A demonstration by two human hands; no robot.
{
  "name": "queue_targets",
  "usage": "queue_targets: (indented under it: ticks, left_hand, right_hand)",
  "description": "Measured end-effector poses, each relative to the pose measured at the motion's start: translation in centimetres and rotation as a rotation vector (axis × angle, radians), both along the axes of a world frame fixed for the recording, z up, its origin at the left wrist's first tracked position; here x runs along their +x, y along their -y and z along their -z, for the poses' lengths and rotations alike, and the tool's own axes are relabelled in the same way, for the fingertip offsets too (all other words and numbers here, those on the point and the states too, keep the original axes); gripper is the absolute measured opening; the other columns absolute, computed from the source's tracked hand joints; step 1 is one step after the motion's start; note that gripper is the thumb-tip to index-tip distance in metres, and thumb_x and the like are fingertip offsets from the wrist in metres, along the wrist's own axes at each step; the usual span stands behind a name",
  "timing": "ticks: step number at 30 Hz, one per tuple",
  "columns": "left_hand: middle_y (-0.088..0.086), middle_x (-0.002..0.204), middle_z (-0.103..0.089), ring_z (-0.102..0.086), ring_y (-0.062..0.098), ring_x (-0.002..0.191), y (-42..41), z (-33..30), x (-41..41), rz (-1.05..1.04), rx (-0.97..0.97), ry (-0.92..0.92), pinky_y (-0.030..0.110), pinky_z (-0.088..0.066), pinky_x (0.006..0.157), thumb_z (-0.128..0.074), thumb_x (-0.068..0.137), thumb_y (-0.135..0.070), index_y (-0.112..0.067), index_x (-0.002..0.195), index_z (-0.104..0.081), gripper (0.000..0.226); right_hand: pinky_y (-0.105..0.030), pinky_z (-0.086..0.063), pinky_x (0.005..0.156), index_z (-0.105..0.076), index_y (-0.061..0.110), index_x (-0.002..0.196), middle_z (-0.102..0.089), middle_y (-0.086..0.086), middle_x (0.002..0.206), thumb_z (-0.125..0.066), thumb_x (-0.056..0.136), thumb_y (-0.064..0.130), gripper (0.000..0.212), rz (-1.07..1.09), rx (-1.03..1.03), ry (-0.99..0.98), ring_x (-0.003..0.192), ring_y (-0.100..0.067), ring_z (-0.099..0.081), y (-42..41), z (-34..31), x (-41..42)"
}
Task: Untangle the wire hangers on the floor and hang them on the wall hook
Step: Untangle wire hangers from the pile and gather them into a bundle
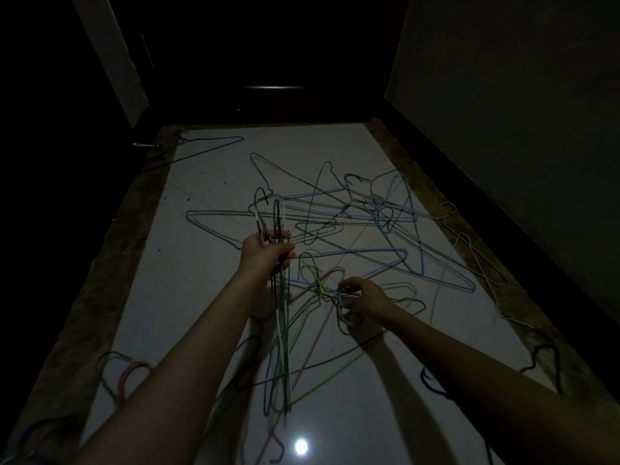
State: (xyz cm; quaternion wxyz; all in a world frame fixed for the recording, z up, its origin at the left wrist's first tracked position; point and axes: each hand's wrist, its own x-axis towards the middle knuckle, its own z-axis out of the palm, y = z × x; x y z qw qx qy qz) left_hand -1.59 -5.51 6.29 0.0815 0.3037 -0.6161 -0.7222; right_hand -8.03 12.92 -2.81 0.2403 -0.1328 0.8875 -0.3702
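Note:
A tangle of coloured wire hangers lies spread over the white floor in dim light. My left hand grips a bunch of several hangers by their necks, hooks pointing up and bodies hanging down. My right hand pinches the hooks of a small knot of yellow, pink and green hangers on the floor just right of the bunch. No wall hook is visible.
Loose hangers lie at the far left, the near left, the right edge and the near right. A dark doorway closes the far end. A wall runs along the right. A lamp glare shines near me.

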Motion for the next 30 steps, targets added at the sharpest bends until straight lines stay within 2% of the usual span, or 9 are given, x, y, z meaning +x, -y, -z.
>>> queue_targets:
  ticks: [3,6,10,14,20,22,24,27,30]
  left_hand:
    - [0.009,0.074,-0.058,-0.056,0.014,0.062,0.2,0.5,0.1,-0.012,-0.033,0.018,0.011,-0.045,0.042,-0.059,0.086,0.007,-0.006,0.092,-0.058,0.013]
    - [0.007,0.072,-0.057,-0.055,0.012,0.061,0.6,0.9,0.2,-0.008,-0.081,0.018,0.01,-0.043,0.042,-0.059,0.086,0.006,-0.005,0.097,-0.058,0.016]
    - [0.004,0.074,-0.059,-0.055,0.011,0.061,0.9,1.2,0.2,-0.03,-0.088,0.028,0.012,-0.044,0.045,-0.06,0.085,0.005,-0.005,0.099,-0.06,0.017]
    - [0.005,0.072,-0.059,-0.056,0.008,0.057,1.1,1.0,0.6,-0.018,-0.094,0.03,0.012,-0.043,0.044,-0.058,0.086,0.006,-0.011,0.084,-0.059,0.016]
    - [0.007,0.074,-0.058,-0.055,0.012,0.062,1.0,0.4,0.8,-0.027,-0.08,0.036,0.011,-0.042,0.042,-0.056,0.087,0.007,-0.012,0.082,-0.057,0.02]
    - [0.007,0.073,-0.058,-0.054,0.012,0.061,1.0,0.0,0.9,-0.022,-0.104,0.027,0.01,-0.04,0.04,-0.056,0.087,0.007,-0.014,0.079,-0.057,0.022]
    - [0.009,0.071,-0.058,-0.053,0.013,0.059,0.9,-0.4,1.0,-0.019,-0.123,0.014,0.011,-0.039,0.039,-0.055,0.087,0.007,-0.011,0.084,-0.059,0.019]
    - [0.009,0.07,-0.057,-0.052,0.014,0.059,0.8,-1.0,1.0,-0.025,-0.139,0.006,0.012,-0.039,0.04,-0.054,0.087,0.007,-0.008,0.095,-0.059,0.018]
    - [0.009,0.07,-0.057,-0.053,0.015,0.061,0.5,-1.6,1.0,-0.018,-0.134,0.014,0.019,-0.043,0.052,-0.053,0.088,0.007,-0.007,0.093,-0.059,0.016]
  right_hand:
    - [-0.035,-0.046,0.09,-0.049,0.01,0.131,-0.054,-0.014,0.131,-0.06,0.09,0.012,0.043,-0.053,0.079,0.002,0.115,-0.028,-0.054,0.8,1.1,0.2]
    - [-0.037,-0.049,0.083,-0.051,0.014,0.13,-0.058,-0.012,0.127,-0.052,0.096,0.022,0.035,-0.086,0.163,-0.062,0.106,-0.029,-0.059,1.5,1.6,0.4]
    - [-0.034,-0.045,0.076,-0.054,0.016,0.113,-0.063,-0.009,0.112,-0.053,0.094,0.026,0.022,-0.038,0.317,-0.241,0.1,-0.027,-0.058,2.0,1.9,0.4]
    - [-0.03,-0.039,0.068,-0.051,0.016,0.097,-0.063,-0.009,0.104,-0.053,0.092,0.026,0.011,-0.08,0.45,-0.386,0.095,-0.027,-0.058,2.2,1.9,0.8]
    - [-0.034,-0.04,0.08,-0.062,0.012,0.1,-0.052,-0.01,0.107,-0.056,0.089,0.023,0.017,-0.195,0.443,-0.582,0.105,-0.028,-0.047,1.6,0.2,-0.2]
    - [-0.032,-0.038,0.073,-0.059,0.011,0.087,-0.057,-0.008,0.09,-0.058,0.086,0.019,0.007,-0.21,0.339,-0.534,0.092,-0.028,-0.052,0.9,-0.7,-0.6]
    - [-0.031,-0.036,0.061,-0.051,0.011,0.076,-0.054,-0.003,0.071,-0.059,0.086,0.013,0.013,-0.179,0.193,-0.407,0.076,-0.025,-0.054,0.1,-1.6,-0.7]
    - [-0.034,-0.048,0.066,-0.053,0.014,0.076,-0.061,-0.005,0.074,-0.059,0.088,0.011,0.014,-0.156,0.142,-0.332,0.075,-0.025,-0.061,-1.1,-3.1,-0.9]
    - [-0.035,-0.051,0.066,-0.061,0.012,0.079,-0.062,-0.005,0.07,-0.06,0.089,0.009,0.01,-0.153,0.082,-0.218,0.063,-0.02,-0.059,-2.4,-5.1,-1.2]
